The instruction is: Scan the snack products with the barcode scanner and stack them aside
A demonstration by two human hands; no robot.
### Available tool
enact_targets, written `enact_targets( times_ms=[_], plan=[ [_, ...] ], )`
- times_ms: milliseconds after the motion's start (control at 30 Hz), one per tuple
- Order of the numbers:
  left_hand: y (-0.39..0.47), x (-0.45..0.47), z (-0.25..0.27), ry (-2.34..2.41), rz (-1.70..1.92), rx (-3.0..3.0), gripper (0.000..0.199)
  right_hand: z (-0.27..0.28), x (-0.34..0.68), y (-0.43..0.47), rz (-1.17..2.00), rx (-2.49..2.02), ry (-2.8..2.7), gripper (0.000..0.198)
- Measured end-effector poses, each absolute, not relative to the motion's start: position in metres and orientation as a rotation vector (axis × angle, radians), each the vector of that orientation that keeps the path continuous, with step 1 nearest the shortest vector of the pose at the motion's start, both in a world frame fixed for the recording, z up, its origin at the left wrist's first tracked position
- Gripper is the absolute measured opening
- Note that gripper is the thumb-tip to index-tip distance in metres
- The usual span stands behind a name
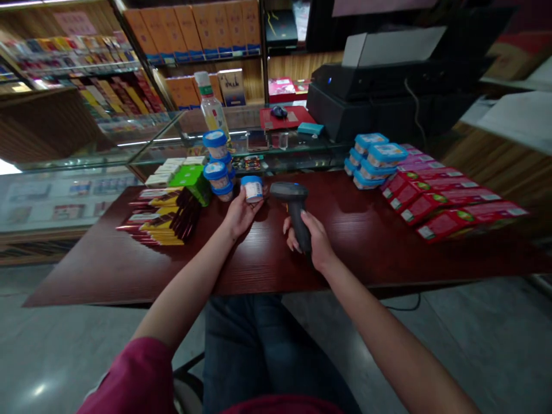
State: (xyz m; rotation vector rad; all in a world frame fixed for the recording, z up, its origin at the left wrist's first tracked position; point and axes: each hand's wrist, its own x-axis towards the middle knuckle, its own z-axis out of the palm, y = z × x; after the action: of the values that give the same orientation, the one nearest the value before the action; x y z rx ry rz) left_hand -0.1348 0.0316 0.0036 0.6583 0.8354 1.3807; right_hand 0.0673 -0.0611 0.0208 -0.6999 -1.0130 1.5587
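My left hand [242, 214] is closed around a small round tub [252, 189] with a blue lid and a pale printed label, tilted so its side faces the scanner. In my right hand [317, 238] is a black barcode scanner [297, 215], gripped by its handle, with its head pointing left toward the tub. A short gap separates the scanner head from the tub. Just left of the held tub stand several stacked blue-lidded tubs [217, 171]. Beside them are a green box [190, 181] and a pile of yellow and dark red packets [161, 215].
On the right of the dark wooden table [259, 264] are stacked blue-lidded containers [375, 158] and rows of red boxes [448, 207]. Behind it, a glass counter [159, 141] carries a bottle [213, 109], a mouse [279, 111] and a black machine [357, 103].
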Motion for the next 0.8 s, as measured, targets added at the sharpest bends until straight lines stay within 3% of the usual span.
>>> enact_targets(
  times_ms=[467, 733, 800],
  plan=[
    [0.0345, -0.1336, -0.0025, 0.798, 1.307, 0.648, 0.023, 0.0204, 0.0605, -0.0669, 1.515, -0.765, -1.081, 0.04],
    [0.0341, -0.1297, -0.0031, 0.765, 1.355, 0.693, 0.028, 0.0154, 0.0608, -0.0663, 1.521, -0.731, -1.06, 0.036],
    [0.0321, -0.1326, -0.0034, 0.785, 1.388, 0.795, 0.036, 0.0141, 0.0616, -0.0669, 1.511, -0.739, -1.054, 0.038]
  ],
)
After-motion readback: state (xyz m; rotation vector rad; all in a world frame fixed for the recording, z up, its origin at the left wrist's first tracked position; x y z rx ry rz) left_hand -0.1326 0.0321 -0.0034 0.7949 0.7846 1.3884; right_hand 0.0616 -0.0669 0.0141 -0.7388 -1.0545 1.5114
